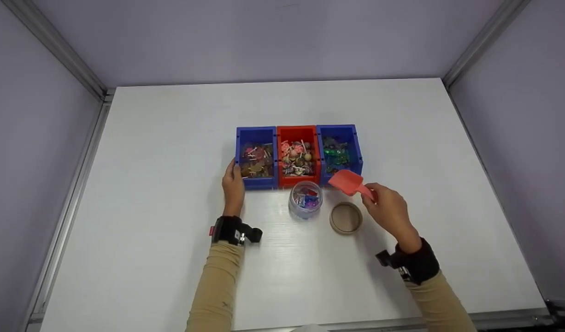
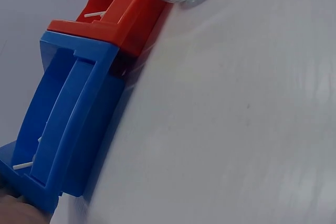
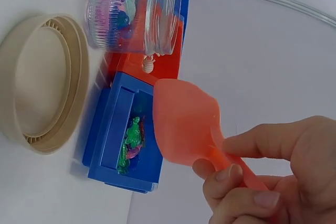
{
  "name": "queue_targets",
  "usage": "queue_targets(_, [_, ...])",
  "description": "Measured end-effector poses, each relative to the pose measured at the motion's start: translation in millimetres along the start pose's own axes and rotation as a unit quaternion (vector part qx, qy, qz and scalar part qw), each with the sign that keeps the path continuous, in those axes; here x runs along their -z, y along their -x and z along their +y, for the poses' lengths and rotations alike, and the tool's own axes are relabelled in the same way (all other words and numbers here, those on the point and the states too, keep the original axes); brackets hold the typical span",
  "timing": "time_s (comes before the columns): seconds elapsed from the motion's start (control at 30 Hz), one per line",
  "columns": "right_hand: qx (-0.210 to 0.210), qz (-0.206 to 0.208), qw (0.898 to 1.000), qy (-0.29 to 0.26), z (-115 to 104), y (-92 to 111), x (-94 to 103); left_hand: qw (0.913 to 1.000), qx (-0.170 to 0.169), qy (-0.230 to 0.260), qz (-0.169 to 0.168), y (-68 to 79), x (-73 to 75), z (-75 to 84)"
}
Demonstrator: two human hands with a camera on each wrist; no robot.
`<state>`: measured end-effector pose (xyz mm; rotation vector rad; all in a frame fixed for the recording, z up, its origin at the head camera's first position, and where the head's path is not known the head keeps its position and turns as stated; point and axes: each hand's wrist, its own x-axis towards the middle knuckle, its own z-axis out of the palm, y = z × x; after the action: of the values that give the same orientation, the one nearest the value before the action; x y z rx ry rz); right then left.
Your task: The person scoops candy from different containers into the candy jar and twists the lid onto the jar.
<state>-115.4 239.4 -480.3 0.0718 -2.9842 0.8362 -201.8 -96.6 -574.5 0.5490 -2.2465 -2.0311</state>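
My right hand [image 1: 387,207] grips the handle of a red-orange scoop [image 1: 346,181], pinched between thumb and fingers. Its blade appears bare, held over the front edge of the right blue bin [image 1: 359,157], which contains green and other translucent pieces [image 3: 134,135]. My left hand [image 1: 233,186] holds the side wall of the left blue bin [image 1: 259,183] near its front corner. An open clear jar [image 1: 305,213] with blue, purple and red pieces inside stands before the red bin [image 1: 298,180]. Right of the jar lies a round tan lid [image 1: 346,232], hollow side up.
The three bins stand joined in a row on a white table [image 1: 162,184]. Lollipop-like pieces [image 1: 257,159] fill the left bin, and small balls and sticks [image 1: 297,157] the red one. Pale walls [image 1: 273,41] enclose the table's back and sides.
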Motion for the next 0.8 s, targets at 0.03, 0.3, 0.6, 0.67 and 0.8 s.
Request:
queue_targets(0.03, [-0.008,-0.004,1.0,-0.002,0.0,-2.8,0.7,1.0,0.003,-0.004,-0.004,-0.9,0.7,-0.2])
queue_targets(0.3, [-0.041,-0.039,0.998,0.005,-3.7,-33.8,11.6,0.9997,0.011,-0.008,-0.021,-3.8,3.7,-2.7])
queue_targets(0.6, [-0.056,-0.099,0.992,0.054,-12.8,-75.5,26.6,0.9997,0.008,-0.012,-0.022,-1.8,3.8,-0.6])
queue_targets(0.67, [-0.069,-0.123,0.989,0.054,-13.6,-84.7,29.2,0.9996,0.009,-0.015,-0.023,-1.7,3.9,-0.4])
queue_targets(0.8, [-0.101,-0.171,0.979,0.053,-13.3,-104.5,32.7,0.9995,0.011,-0.019,-0.025,-2.2,4.4,0.0])
